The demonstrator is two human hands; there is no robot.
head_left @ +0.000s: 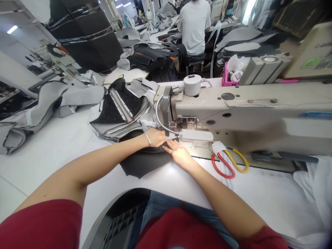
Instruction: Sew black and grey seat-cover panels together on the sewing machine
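A dark fabric piece (147, 163) lies on the white table, its far edge near the needle area of a sewing machine (207, 103). On its upper edge, my left hand (155, 137) is closed with bent fingers; the lamp arm partly hides the fingertips. My right hand (179, 154) rests against the same cloth just to the right, fingers stretched out and thumb apart. Above both hands hang a grey upright bracket and a white lamp (196, 135) on a bent metal neck. The needle itself is hidden.
Thread snips or scissors with red and yellow handles (228, 166) lie right of my right hand. Stacked padded panels (114, 110) crowd the left of the machine. Grey panels (80, 97) lie farther left. A pink basket (229, 74) stands behind. A person (195, 27) sits beyond.
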